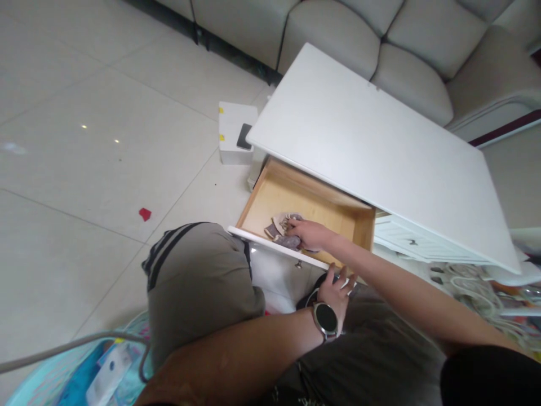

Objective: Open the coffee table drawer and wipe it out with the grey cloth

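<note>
Inside the pulled-out wooden drawer (333, 210), my right hand (311, 234) has its fingers closed on a bunched grey-and-beige cloth item (288, 241). The cloth lies near the drawer's front left corner, partly covered by that hand. My left hand (335, 294), with a round watch (326, 319) on the wrist, rests at the right part of the white drawer front (270, 243). Its fingers are spread, with the tips at the top edge. Left of this hand, a small metal knob (298, 264) sticks out from the drawer front.
The drawer belongs to a white table (380, 146) beside a grey sofa (333, 28). A white box (232, 127) with a dark flat object stands on the tiled floor. A red scrap (145, 214) lies farther left. A turquoise basket (40, 372) is at the lower left.
</note>
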`<state>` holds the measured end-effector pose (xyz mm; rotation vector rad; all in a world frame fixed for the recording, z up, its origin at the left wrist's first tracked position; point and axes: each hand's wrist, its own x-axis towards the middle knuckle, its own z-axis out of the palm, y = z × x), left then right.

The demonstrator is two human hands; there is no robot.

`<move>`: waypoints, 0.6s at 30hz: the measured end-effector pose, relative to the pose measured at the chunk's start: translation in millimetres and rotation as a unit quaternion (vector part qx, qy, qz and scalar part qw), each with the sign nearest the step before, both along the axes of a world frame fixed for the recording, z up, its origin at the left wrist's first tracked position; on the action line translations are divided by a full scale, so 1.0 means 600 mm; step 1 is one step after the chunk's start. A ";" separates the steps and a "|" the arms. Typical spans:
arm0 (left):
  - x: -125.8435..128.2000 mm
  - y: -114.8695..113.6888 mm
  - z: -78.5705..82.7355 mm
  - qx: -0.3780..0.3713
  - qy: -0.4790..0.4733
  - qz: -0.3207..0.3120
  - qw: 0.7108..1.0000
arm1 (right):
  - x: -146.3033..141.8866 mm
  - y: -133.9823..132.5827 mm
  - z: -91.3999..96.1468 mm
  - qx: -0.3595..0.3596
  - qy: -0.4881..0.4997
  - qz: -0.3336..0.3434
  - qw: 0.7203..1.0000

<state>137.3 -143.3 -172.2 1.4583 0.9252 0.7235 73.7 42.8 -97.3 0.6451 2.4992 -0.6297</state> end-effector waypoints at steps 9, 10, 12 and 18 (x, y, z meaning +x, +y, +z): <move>-0.034 -0.008 0.010 0.347 0.356 -0.045 0.867 | 0.220 0.029 0.055 0.148 0.160 -0.269 0.938; -0.041 -0.006 0.015 0.359 0.370 -0.052 0.855 | 0.227 0.032 0.062 0.176 0.189 -0.300 0.918; -0.052 -0.002 0.023 0.376 0.385 -0.064 0.840 | 0.233 0.037 0.071 0.203 0.234 -0.358 0.881; -0.059 0.003 0.030 0.388 0.399 -0.067 0.828 | 0.234 0.050 0.050 0.127 0.208 -0.530 0.812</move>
